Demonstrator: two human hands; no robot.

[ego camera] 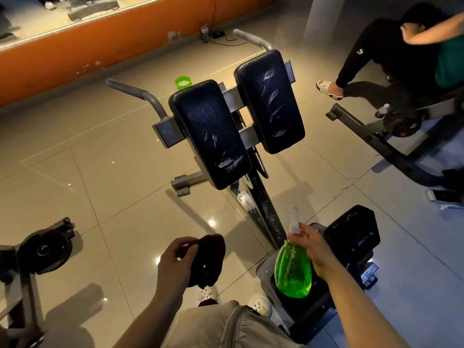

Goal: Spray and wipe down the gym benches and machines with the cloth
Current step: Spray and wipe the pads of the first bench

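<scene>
- Person stood at the foot end of a two-pad machine; view looked down over their arms.
- Left hand (175, 259) pinched a dark cloth (209, 259) between thumb and fingers, the cloth bunched and hanging below the grip, over the floor (100, 197).
- Right hand (313, 249) was curled around the neck of a green spray bottle (293, 270), one finger at the white trigger head. Nozzle pointed up and forward, toward the pads.
- Left pad (211, 134) and right pad (270, 101) sat side by side on a grey frame (170, 133), long axes running away from the person, tilted up at the far end.
- Both pads carried whitish streaks and fine droplets, so they looked sprayed and not yet wiped dry. My read only.
- Key relation: the pads lay straight ahead of and above both hands, well apart from either. The cloth hand lined up closer with the left pad; the bottle hand sat below the right pad.
- Likely next move: cloth hand reaches forward to the near end of the left pad, strokes along its long axis.
- A small dark pad (355, 232) sat just right of the bottle, also wet-looking.
- Risk: the loose, bunched cloth might give poor contact unless flattened.
- Another person (391, 54) sat on a machine at far right; a phone (443, 196) lay on the floor near it.
</scene>
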